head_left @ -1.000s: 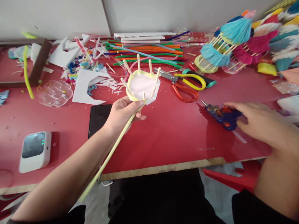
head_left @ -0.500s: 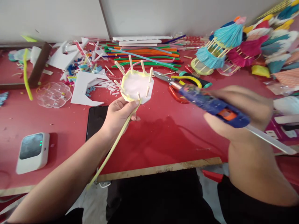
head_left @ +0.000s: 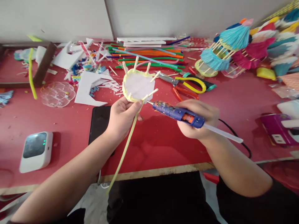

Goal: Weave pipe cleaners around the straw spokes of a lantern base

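My left hand pinches the near edge of a white foam disc ringed with several short wooden sticks. A yellow pipe cleaner runs along part of the disc's rim, passes under my left thumb and hangs down past the table edge. In my right hand is a blue hot glue gun, a clear glue stick jutting from its back. The gun's metal nozzle points at the near right edge of the disc, close by my left thumb; whether it touches cannot be made out.
Behind the disc lie scissors and many coloured pipe cleaners. A black phone and a white device are at left. Cut foam and scraps lie beyond. Yarn-covered models stand back right; a purple power strip sits far right.
My right hand has lifted the glue gun off the table and brought it left to the disc's edge. My left hand has kept its hold, with the disc slightly turned.
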`<state>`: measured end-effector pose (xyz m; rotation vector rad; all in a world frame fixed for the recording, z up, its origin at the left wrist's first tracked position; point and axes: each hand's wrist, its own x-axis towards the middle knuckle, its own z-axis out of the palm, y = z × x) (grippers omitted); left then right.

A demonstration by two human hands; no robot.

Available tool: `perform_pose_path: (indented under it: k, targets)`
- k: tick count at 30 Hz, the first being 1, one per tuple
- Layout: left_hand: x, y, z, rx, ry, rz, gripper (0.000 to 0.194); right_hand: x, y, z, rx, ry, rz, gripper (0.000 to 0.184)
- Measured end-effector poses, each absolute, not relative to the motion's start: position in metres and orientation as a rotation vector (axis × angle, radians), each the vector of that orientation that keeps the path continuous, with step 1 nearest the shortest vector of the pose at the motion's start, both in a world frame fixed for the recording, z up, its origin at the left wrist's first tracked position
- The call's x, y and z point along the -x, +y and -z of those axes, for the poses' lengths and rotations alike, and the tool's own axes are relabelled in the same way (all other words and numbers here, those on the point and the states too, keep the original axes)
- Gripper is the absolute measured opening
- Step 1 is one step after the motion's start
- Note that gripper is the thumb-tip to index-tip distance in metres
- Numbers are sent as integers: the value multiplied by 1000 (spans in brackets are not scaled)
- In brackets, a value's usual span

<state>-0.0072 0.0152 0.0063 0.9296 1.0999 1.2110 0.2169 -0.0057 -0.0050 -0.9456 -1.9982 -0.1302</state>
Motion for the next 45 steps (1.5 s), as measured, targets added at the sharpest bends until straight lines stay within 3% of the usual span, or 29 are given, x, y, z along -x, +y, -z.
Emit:
perform_pose_path:
  k: [14,45]
  targets:
    - [6,13,-5,-977,1130,-1197,13,-214,-7,8,1028,-2000,205,14]
    - [7,13,-6,-984,1131,-1176,12,-217,-10,4,1107,-1955,227,15]
